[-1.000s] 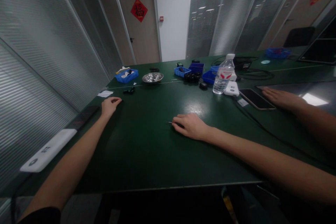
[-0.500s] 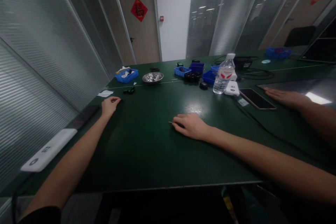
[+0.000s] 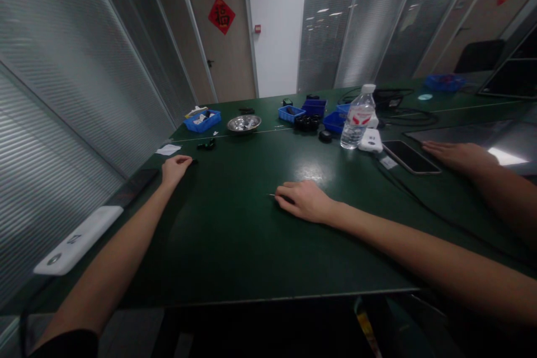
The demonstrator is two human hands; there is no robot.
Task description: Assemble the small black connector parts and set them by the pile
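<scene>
My left hand (image 3: 175, 168) rests on the dark green table (image 3: 235, 246) at the left, fingers curled round a small dark thing I cannot name. A small black part (image 3: 206, 145) lies just beyond it. My right hand (image 3: 305, 201) lies near the table's middle, fingers closed on a thin tool whose metal tip (image 3: 272, 196) pokes out to the left.
Another person's hand (image 3: 457, 154) lies flat at the right beside a phone (image 3: 410, 156). Farther back stand a water bottle (image 3: 356, 118), a white device (image 3: 370, 141), blue bins (image 3: 203, 121), a metal bowl (image 3: 244, 123). A white bar (image 3: 78, 239) lies at the left edge.
My hands have stayed put. The other person's hand at the right shifted slightly along the table.
</scene>
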